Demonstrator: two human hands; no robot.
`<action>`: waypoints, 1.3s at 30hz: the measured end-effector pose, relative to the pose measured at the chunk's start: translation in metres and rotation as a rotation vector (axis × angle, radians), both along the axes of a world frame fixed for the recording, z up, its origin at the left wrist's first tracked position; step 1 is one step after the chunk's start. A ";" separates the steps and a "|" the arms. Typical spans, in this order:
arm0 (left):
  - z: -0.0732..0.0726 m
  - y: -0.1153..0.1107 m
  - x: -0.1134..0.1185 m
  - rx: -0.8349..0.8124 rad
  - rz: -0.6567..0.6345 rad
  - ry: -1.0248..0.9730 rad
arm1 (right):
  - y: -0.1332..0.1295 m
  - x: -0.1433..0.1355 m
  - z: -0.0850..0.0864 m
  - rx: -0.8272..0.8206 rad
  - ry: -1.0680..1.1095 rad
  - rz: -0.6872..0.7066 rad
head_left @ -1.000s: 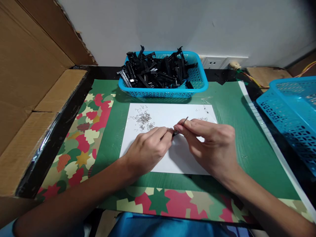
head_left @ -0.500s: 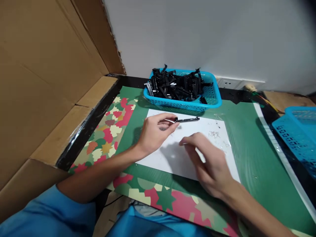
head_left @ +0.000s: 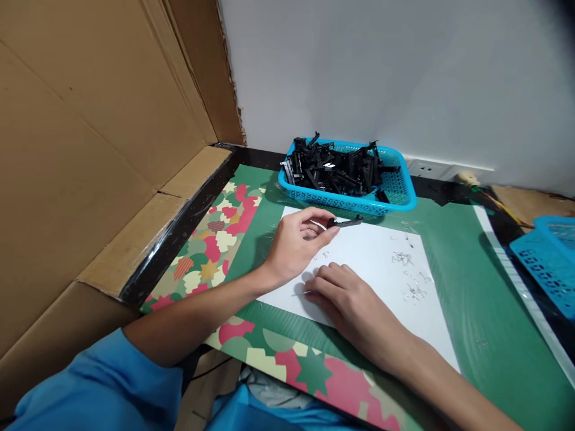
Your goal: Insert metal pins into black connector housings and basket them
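Observation:
My left hand (head_left: 299,242) pinches one end of a narrow black plastic part (head_left: 348,222) between thumb and fingertips, above the far side of a white sheet of paper (head_left: 372,269). The part's free end points right. Lower down, my right hand (head_left: 344,296) rests close over the paper with its fingers curled and their tips pressed together. A thin pale sliver shows at those fingertips, too small to name. Tiny wire-like metal pieces (head_left: 402,258) lie scattered on the sheet's right side, with a few more near my left wrist.
Behind the paper stands a blue plastic basket (head_left: 345,203) heaped with similar black plastic parts (head_left: 332,167). A second blue basket (head_left: 545,269) is at the right edge. Cardboard panels (head_left: 90,108) wall off the left, and a power socket (head_left: 426,169) sits on the back wall.
My right hand has moved left and down onto the paper, its fingers now curled closer together. My left hand still holds the black part, now tilted slightly differently. The camera view has shifted.

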State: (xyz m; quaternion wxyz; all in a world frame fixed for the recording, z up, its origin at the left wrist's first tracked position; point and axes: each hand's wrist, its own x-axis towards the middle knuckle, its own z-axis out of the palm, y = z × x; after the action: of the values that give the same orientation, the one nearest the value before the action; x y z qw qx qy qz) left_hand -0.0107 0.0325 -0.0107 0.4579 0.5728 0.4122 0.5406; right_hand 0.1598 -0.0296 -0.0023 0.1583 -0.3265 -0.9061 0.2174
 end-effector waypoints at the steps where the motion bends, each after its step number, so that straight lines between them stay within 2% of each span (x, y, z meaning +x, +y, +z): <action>1: 0.000 0.000 0.000 -0.007 -0.005 -0.001 | 0.001 0.001 0.000 0.023 -0.024 0.006; 5: -0.001 -0.003 0.001 -0.036 -0.034 -0.010 | 0.003 0.008 -0.001 0.070 -0.089 0.005; 7: 0.000 -0.004 0.001 -0.055 -0.042 -0.031 | 0.004 0.016 0.001 0.044 -0.071 -0.002; 10: 0.000 -0.006 0.002 -0.094 -0.056 -0.081 | 0.006 0.032 0.007 -0.181 0.079 -0.046; 14: 0.001 -0.008 0.004 -0.138 -0.143 -0.135 | 0.013 0.053 0.019 -0.529 0.428 -0.226; 18: 0.006 -0.015 0.006 -0.156 -0.247 -0.144 | 0.022 0.061 0.019 -0.679 0.695 -0.386; 21: 0.011 -0.025 0.009 -0.188 -0.332 -0.092 | 0.027 0.058 0.013 -0.748 0.776 -0.418; 27: 0.014 -0.038 0.014 -0.312 -0.417 -0.095 | 0.026 0.052 0.006 -0.729 0.951 -0.418; 31: 0.015 -0.039 0.014 -0.336 -0.439 -0.081 | 0.023 0.051 0.008 -0.622 0.922 -0.478; 39: 0.014 -0.042 0.015 -0.319 -0.457 -0.008 | 0.023 0.042 0.013 -0.437 0.824 -0.515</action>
State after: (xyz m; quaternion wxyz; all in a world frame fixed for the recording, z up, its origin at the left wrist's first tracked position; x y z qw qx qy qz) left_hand 0.0041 -0.0099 0.0038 0.6541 0.5694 0.3503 0.3539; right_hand 0.2016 -0.0062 0.0103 0.4776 -0.4513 -0.5930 0.4654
